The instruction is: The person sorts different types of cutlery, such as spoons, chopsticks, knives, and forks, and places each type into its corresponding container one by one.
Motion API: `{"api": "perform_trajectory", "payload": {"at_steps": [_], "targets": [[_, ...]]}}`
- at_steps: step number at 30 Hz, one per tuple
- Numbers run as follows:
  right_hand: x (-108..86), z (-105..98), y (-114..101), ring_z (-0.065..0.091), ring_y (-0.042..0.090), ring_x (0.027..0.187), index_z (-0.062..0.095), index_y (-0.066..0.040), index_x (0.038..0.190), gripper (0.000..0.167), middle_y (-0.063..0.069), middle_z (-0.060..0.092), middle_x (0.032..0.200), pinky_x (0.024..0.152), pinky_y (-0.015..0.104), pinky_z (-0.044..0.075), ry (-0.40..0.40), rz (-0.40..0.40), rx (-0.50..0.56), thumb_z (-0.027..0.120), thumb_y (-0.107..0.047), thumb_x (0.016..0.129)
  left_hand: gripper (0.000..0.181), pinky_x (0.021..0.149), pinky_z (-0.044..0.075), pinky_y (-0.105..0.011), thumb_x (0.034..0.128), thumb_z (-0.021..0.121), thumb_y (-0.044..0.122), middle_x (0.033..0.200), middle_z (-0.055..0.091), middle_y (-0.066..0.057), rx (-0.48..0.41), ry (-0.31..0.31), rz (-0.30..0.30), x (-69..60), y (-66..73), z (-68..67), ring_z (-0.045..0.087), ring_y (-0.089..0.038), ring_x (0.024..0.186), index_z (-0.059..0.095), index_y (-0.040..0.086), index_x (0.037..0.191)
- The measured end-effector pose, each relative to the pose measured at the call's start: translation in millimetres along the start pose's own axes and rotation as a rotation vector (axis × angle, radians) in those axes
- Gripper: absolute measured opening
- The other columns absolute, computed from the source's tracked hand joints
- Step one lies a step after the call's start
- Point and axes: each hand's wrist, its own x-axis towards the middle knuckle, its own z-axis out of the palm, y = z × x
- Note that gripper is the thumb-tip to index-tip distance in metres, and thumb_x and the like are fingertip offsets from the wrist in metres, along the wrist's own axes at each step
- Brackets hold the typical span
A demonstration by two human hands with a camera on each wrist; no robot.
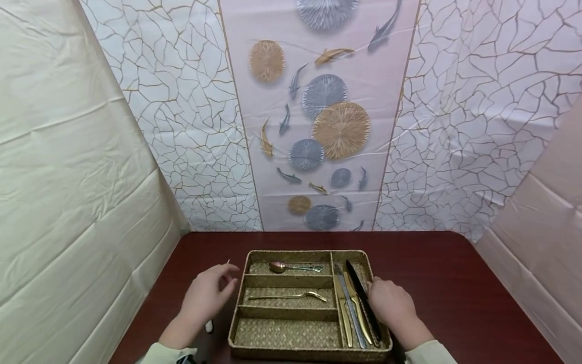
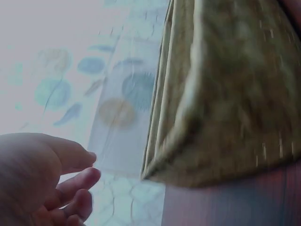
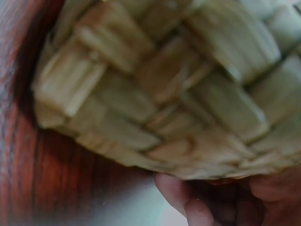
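Observation:
A woven cutlery tray (image 1: pixel 286 333) sits on the table, split into several compartments. The right hand (image 1: pixel 392 306) grips the tray's right wall; in the right wrist view its curled fingers (image 3: pixel 200 212) show just beyond the woven edge, partly hidden. Off the tray's left side, the left hand (image 1: pixel 206 293) is held in the air with loosely bent fingers and nothing in them; the left wrist view shows a gap between it and the tray. Inside lie a spoon (image 1: pixel 278 267), a gold utensil (image 1: pixel 291 296) with a curved end, and several knives, one black (image 1: pixel 359 288).
The dark red table (image 1: pixel 454 293) extends on both sides of the tray and behind it. Patterned cloth (image 1: pixel 318 212) hangs at the back, with pale cloth walls (image 1: pixel 91 202) at left and right. A small white object (image 1: pixel 209 326) shows beside the left wrist.

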Motion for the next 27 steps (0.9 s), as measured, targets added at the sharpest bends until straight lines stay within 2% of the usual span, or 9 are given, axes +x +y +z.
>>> {"api": "perform_trajectory", "payload": {"at_steps": [4,10,15,19,23,27], "targets": [[0.8,-1.8,1.1,0.070,0.037,0.066,0.072,0.015,0.124,0.040,0.029,0.076,0.108,0.060,0.056,0.060,-0.009,-0.011,-0.002,0.055,-0.021,0.115,0.016,0.062,0.046,-0.032,0.0984,0.083,0.012,0.088,0.064,0.013,0.027,-0.043,-0.033,-8.5,-20.9,-13.5,0.052,-0.006,0.068,0.082,0.022,0.111],[-1.7,-0.9,2.0,0.072,0.041,0.072,0.069,0.016,0.128,0.043,0.030,0.075,0.109,0.061,0.058,0.059,-0.034,0.014,0.009,0.054,-0.022,0.116,0.014,0.066,0.053,-0.034,0.0974,0.082,0.008,0.090,0.068,0.011,0.027,-0.117,-0.092,-21.9,-50.8,-32.2,0.062,-0.007,0.076,0.082,0.020,0.106],[-3.2,-0.5,0.4,0.072,0.041,0.070,0.071,0.016,0.125,0.042,0.031,0.075,0.109,0.059,0.057,0.059,-0.004,-0.004,0.002,0.054,-0.021,0.115,0.015,0.069,0.055,-0.036,0.0942,0.085,0.009,0.091,0.071,0.011,-0.008,-0.200,-0.144,-35.0,-74.0,-42.6,0.065,-0.007,0.078,0.081,0.018,0.105],[-2.2,1.6,0.0,0.073,0.042,0.072,0.071,0.017,0.126,0.042,0.032,0.075,0.116,0.060,0.057,0.060,0.005,-0.015,-0.005,0.054,-0.021,0.115,0.021,0.073,0.055,-0.041,0.0884,0.091,0.014,0.088,0.070,0.010,0.034,-0.282,-0.178,-46.6,-88.6,-44.9,0.065,-0.010,0.080,0.078,0.017,0.105],[-0.9,2.6,0.8,0.072,0.042,0.069,0.072,0.017,0.124,0.042,0.032,0.076,0.111,0.059,0.057,0.060,0.011,-0.018,-0.010,0.055,-0.021,0.115,0.025,0.067,0.050,-0.042,0.0826,0.094,0.018,0.078,0.061,0.007,0.109,-0.357,-0.201,-55.7,-98.3,-42.3,0.057,-0.014,0.072,0.071,0.018,0.094],[0.6,1.0,1.7,0.070,0.039,0.065,0.072,0.016,0.121,0.041,0.030,0.076,0.103,0.057,0.056,0.059,0.009,-0.006,-0.008,0.054,-0.021,0.115,0.032,0.061,0.044,-0.040,0.0768,0.094,0.014,0.071,0.054,0.005,0.147,-0.364,-0.219,-60.9,-101.0,-42.1,0.051,-0.016,0.065,0.063,0.018,0.085]]}}
